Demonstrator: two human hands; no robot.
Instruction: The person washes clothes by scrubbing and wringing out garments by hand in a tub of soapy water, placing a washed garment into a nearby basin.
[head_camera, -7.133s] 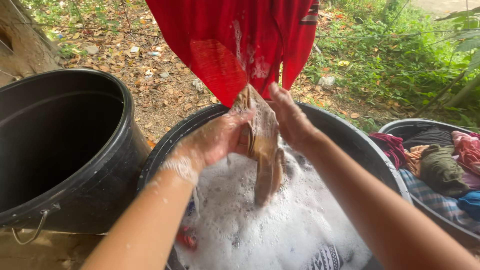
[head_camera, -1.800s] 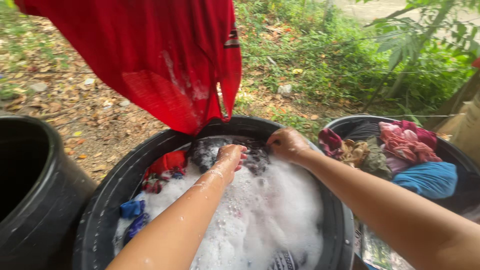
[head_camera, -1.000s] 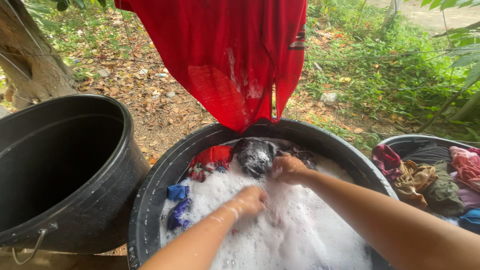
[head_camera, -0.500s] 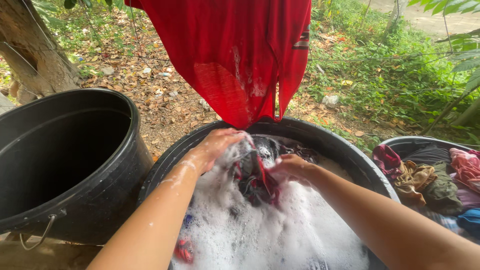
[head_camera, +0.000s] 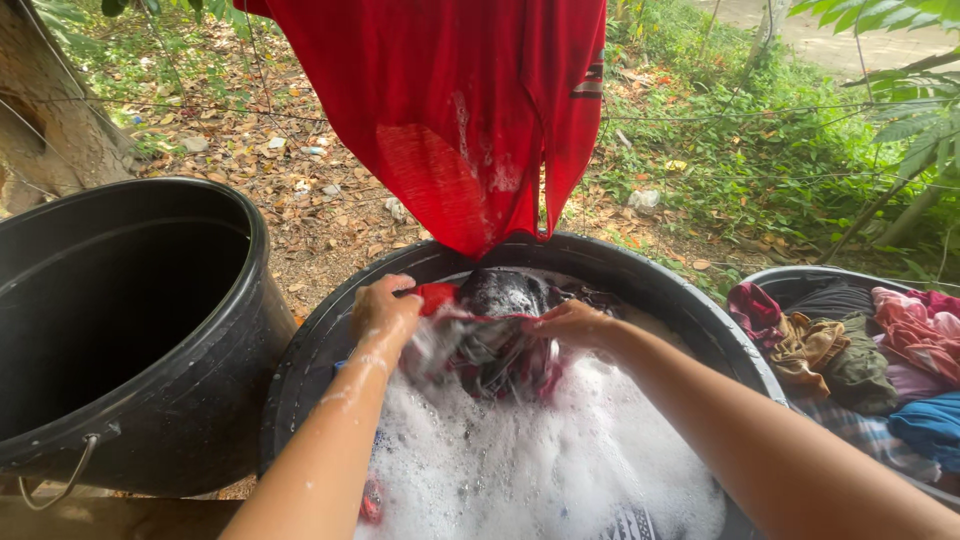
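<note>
Two hands grip one wet garment, red and dark, stretched at frame centre: left hand and right hand both closed on it above the foam. It hangs in the black wash tub of suds. Left, an empty black bucket; right, a tub of mixed clothes.

red shirt: hangs above the empty black barrel's right | tub of clothes: far right | leaf litter: behind, perhaps dry

A red hanging shirt, white suds in a black round plastic tub, a red-and-dark wet garment.
</note>
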